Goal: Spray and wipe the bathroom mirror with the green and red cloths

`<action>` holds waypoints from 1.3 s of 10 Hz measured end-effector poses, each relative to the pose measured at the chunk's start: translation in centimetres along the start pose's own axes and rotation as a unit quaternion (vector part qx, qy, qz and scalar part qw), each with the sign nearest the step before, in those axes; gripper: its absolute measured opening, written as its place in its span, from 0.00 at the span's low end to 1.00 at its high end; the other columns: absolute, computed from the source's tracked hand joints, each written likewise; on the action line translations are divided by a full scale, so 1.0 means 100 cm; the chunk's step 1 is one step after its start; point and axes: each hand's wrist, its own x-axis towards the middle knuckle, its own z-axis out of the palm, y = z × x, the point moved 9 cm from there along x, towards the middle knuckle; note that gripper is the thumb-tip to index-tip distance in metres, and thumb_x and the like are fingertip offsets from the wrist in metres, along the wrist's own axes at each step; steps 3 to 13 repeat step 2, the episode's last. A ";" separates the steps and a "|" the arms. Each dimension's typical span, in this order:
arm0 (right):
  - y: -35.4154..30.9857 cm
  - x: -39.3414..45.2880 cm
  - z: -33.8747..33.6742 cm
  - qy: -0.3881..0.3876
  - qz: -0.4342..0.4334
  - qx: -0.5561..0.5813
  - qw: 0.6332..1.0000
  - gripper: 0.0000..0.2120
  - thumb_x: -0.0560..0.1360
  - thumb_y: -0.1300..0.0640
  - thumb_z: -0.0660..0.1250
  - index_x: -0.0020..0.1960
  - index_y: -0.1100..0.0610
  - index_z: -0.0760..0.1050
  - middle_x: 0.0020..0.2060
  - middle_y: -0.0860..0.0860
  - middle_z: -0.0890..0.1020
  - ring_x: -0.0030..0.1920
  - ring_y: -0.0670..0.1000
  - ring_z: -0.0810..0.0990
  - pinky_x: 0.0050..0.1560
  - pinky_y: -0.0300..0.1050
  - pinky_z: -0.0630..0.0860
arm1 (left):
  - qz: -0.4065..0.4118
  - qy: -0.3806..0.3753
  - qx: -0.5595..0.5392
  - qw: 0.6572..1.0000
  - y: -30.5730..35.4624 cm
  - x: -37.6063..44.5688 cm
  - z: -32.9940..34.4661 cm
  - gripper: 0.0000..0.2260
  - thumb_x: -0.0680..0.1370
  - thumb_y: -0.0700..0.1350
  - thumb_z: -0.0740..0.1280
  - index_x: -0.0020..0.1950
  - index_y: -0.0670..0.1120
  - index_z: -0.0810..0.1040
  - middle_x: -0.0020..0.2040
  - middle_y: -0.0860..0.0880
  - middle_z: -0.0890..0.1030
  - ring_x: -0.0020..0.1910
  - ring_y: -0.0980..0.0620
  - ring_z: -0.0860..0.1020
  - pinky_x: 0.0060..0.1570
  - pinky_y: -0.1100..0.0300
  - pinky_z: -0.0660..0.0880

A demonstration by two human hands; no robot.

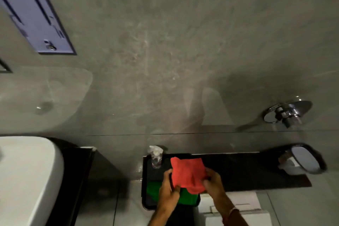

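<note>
Red cloth [187, 171] in two hands [169, 188], seemingly gripped

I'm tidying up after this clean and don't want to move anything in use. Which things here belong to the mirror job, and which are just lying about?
For the job: red cloth held by left hand and right hand; green cloth; spray bottle; black tray.

Lying about: white basin; chrome wall fitting; small oval mirror.

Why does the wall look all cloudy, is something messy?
The shiny grey wall panel is covered in smeary swirls and streaks, so it looks dirty. Nothing is spilled: the spray bottle stands upright on the black tray.
</note>
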 end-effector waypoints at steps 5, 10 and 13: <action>-0.024 0.004 0.030 -0.069 -0.088 -0.166 0.980 0.33 0.79 0.70 0.66 0.83 0.58 0.69 0.71 0.54 0.82 0.73 0.56 0.81 0.68 0.35 0.76 | 0.044 -0.064 0.131 0.988 0.011 0.018 0.004 0.29 0.81 0.38 0.66 0.81 0.48 0.62 0.78 0.48 0.68 0.77 0.51 0.67 0.73 0.69 0.59; -0.024 0.004 0.030 -0.069 -0.088 -0.166 0.980 0.33 0.79 0.70 0.66 0.83 0.58 0.69 0.71 0.54 0.82 0.73 0.56 0.81 0.68 0.35 0.76 | 0.044 -0.064 0.131 0.988 0.011 0.018 0.004 0.29 0.81 0.38 0.66 0.81 0.48 0.62 0.78 0.48 0.68 0.77 0.51 0.67 0.73 0.69 0.59; -0.024 0.004 0.030 -0.069 -0.088 -0.166 0.980 0.33 0.79 0.70 0.66 0.83 0.58 0.69 0.71 0.54 0.82 0.73 0.56 0.81 0.68 0.35 0.76 | 0.044 -0.064 0.131 0.988 0.011 0.018 0.004 0.29 0.81 0.38 0.66 0.81 0.48 0.62 0.78 0.48 0.68 0.77 0.51 0.67 0.73 0.69 0.59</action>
